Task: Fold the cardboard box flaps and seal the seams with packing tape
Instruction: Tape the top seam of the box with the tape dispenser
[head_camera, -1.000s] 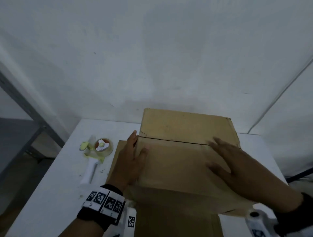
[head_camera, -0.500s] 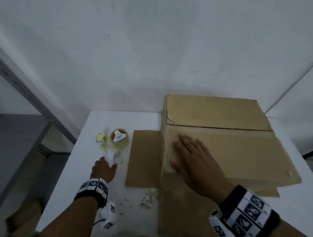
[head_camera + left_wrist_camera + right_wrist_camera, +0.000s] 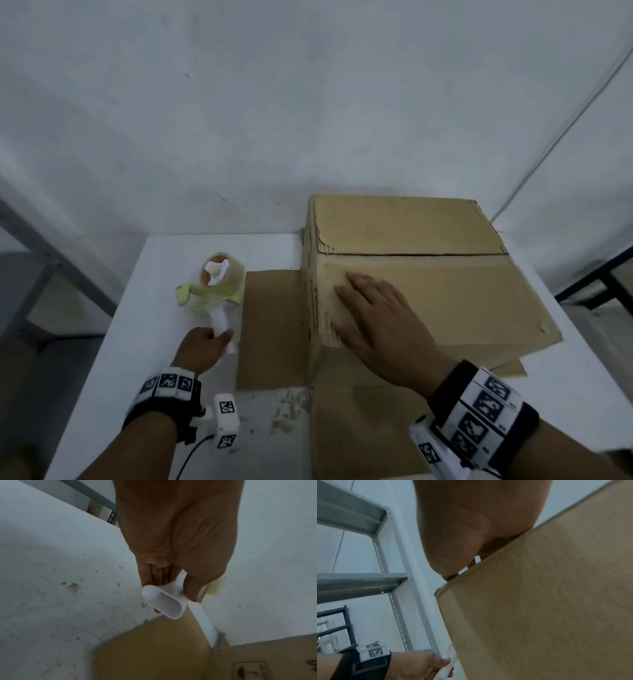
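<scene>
My L hand (image 3: 202,349) is curled round the white handle of the tape dispenser (image 3: 219,291), lifted off the table (image 3: 150,342), left of the cardboard box (image 3: 428,301). My R hand (image 3: 380,329) lies flat, fingers straight, pressing the box's near top flap (image 3: 479,308) by its left edge.

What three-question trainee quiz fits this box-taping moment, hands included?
1. True or false: tape already covers the seam between the top flaps.
2. Which hand grips the tape gun? A) left B) right C) neither
3. Fill in: the right hand lies flat on the near ____ of the box.

Key: 1 false, the seam is bare. 2 A, the left hand is wrapped round the white handle. 3 flap.
</scene>
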